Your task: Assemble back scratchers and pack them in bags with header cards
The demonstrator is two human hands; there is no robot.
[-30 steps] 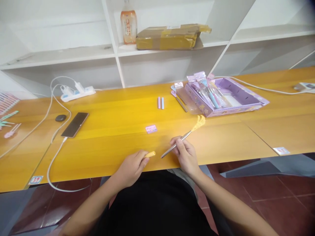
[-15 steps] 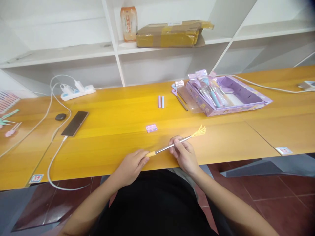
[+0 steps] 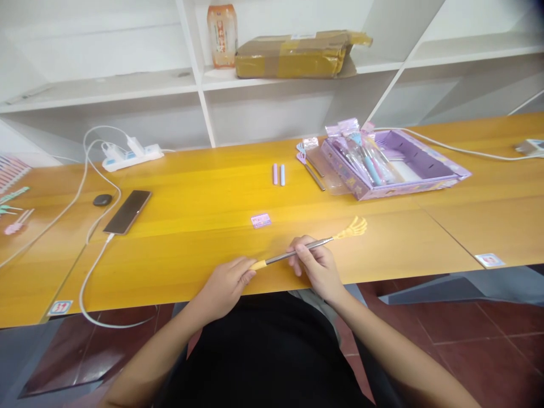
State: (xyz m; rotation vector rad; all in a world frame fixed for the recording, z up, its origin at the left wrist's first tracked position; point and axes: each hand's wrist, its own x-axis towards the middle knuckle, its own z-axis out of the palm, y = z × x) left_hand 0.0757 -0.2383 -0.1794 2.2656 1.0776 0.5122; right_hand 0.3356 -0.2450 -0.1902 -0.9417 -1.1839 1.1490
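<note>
A yellow back scratcher point(image 3: 278, 256) with a metal rod and a hand-shaped yellow head is held slantwise above the table's front edge. My left hand point(image 3: 227, 283) is closed around its yellow handle, most of which is hidden in the palm. On the metal rod, nearer the head, my right hand point(image 3: 317, 266) pinches with thumb and fingers. Beyond the hands lies a small pink and purple card point(image 3: 260, 220). Farther back are two loose handles, one purple point(image 3: 275, 174) and one blue point(image 3: 282, 175), beside metal rods point(image 3: 314, 173) with purple and blue claw heads.
A purple box point(image 3: 408, 190) with several wrapped back scratchers stands at the back right. To the left are a phone point(image 3: 127, 212) on a white cable, a black round object point(image 3: 102, 200) and a power strip point(image 3: 134, 158). A taped carton point(image 3: 293, 56) sits on the shelf.
The back scratcher's yellow head has shifted a little to the right, farther from my right hand. Both hands keep their hold, and the camera view has moved slightly.
</note>
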